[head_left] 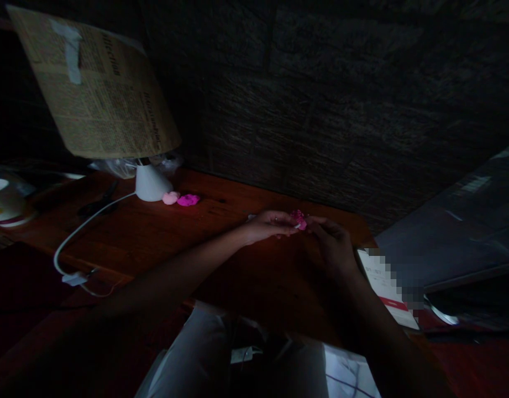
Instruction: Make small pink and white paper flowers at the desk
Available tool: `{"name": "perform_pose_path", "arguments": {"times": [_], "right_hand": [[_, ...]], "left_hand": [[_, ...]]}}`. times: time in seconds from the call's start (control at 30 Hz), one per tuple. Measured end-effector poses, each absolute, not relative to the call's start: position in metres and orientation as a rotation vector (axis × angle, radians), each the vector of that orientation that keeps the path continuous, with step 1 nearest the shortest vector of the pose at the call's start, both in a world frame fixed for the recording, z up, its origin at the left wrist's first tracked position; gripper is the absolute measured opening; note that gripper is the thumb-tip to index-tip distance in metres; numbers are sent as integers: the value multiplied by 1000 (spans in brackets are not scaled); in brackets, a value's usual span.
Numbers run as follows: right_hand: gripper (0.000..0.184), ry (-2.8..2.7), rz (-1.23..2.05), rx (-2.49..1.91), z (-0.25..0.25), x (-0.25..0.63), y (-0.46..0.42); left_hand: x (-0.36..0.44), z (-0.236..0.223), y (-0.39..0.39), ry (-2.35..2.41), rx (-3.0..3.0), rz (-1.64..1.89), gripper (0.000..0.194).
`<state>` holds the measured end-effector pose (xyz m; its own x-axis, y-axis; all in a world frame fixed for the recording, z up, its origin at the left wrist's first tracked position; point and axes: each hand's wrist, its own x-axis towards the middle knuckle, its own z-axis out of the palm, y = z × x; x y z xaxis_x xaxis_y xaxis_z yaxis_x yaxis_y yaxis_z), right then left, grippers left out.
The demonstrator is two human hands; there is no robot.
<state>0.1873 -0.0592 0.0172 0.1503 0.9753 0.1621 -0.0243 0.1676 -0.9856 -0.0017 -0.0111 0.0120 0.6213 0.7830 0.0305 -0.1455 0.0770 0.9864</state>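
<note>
Just right of centre frame, my left hand pinched the crinkled pink piece; my right hand reached its edge, that grip too dark to tell. I judged this finger-shaping, the next move calling for light, steady pressure over the tabletop.

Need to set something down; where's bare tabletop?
The tabletop looks bare between lamp base and left forearm, and dimly between that and right forearm. Crowded: pale lump and magenta lump beside the base; pink piece between left hand and right hand.
</note>
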Motion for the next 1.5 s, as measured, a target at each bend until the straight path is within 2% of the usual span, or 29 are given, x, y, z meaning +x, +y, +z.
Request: {"name": "perform_pose_path", "arguments": {"times": [0.13,0.27,0.43,0.5,0.7,0.9,1.13,1.5], "right_hand": [[33,-1085,1016,-1134,17,188,-59],[27,-1103,1018,-1162,16,189,-58],[27,-1125,1033,-1155,15,190,-58],[28,-1159,1022,-1180,16,190,-58],[30,-1310,1079,-1232,21,183,-63],[32,-1222,1083,-1162,22,178,-63],[25,-1327,1015,-1241,19,180,-63],[26,-1220,1087,-1142,16,176,-63]], "left_hand": [[-1,10,-10,608,1333,770,49],[-1,5,-8,616,1414,747,46],[-2,-2,-9,552,1903,656,14],[-2,-4,-10,516,2168,606,7],[-4,-3,-11,495,2335,637,13],[-3,0,-7,684,2000,836,13],[1,-3,-4,662,1736,971,21],[1,2,-9,705,1850,974,15]]}}
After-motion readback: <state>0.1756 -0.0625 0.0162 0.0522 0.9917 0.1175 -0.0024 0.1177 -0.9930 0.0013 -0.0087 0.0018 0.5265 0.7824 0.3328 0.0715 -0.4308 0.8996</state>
